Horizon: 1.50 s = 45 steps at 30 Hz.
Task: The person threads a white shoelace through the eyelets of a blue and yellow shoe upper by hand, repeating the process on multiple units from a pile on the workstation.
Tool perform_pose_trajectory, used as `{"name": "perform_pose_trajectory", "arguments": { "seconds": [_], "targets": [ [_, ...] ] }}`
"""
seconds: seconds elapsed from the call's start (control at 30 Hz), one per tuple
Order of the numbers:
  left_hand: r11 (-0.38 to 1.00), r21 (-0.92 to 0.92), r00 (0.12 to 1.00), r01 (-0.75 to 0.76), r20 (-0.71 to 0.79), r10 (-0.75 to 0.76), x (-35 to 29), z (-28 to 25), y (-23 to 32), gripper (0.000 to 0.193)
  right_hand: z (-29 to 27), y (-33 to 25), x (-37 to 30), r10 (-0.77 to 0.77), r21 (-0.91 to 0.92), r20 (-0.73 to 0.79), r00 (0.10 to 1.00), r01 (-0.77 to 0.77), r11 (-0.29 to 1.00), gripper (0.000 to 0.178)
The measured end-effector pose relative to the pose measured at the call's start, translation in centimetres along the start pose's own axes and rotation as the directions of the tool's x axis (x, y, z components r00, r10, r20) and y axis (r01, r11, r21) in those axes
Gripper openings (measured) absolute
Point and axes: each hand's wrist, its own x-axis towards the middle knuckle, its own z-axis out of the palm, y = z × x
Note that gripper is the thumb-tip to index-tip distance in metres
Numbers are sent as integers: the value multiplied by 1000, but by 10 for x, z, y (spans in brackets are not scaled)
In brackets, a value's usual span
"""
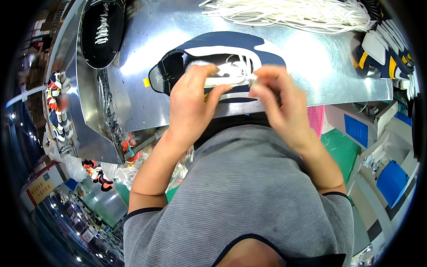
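A navy and white sneaker (213, 42) lies on its side along the metal table, heel to the left and toe to the right. White shoelace (243, 64) crosses the front of its opening. My left hand (193, 95) curls over the near edge of the opening, with thumb and forefinger around the white lacing edge. At the right end of that edge, my right hand (282, 95) pinches the white lace between thumb and fingers. The tip of the lace and the other right fingers are partly hidden. A yellow tab (147, 82) sticks out at the heel.
A bundle of loose white laces (289, 15) lies at the table's (138, 102) far edge. At the far left is a black laced shoe (102, 33). Navy, white and yellow shoe parts (384, 51) are stacked at right. Colourful shoes (58, 107) stand on a rack beyond the left edge.
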Motion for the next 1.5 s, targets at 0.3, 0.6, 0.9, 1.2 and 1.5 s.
{"name": "perform_pose_trajectory", "arguments": {
  "seconds": [0.3,0.6,0.9,1.2,1.5],
  "targets": [
    [991,78,994,-107,9,107,-2,2,-7,28,12,13,-12,97,-64,98,990,-91,994,15],
    [869,-130,876,-478,-1,482,-14,17,-16,36,32,9,4,225,-104,84,971,-216,971,19],
    [917,-39,915,-397,-89,393,-26,6,-27,26,-42,-26,11,290,-373,139,947,-221,901,16],
    [886,-53,888,-460,-14,460,-21,4,-19,20,1,-14,52,-7,-431,424,906,208,878,18],
    [942,-217,954,-255,102,282,-20,-6,-18,52,-33,-37,91,-36,352,105,994,-3,936,14]
  ]
}}
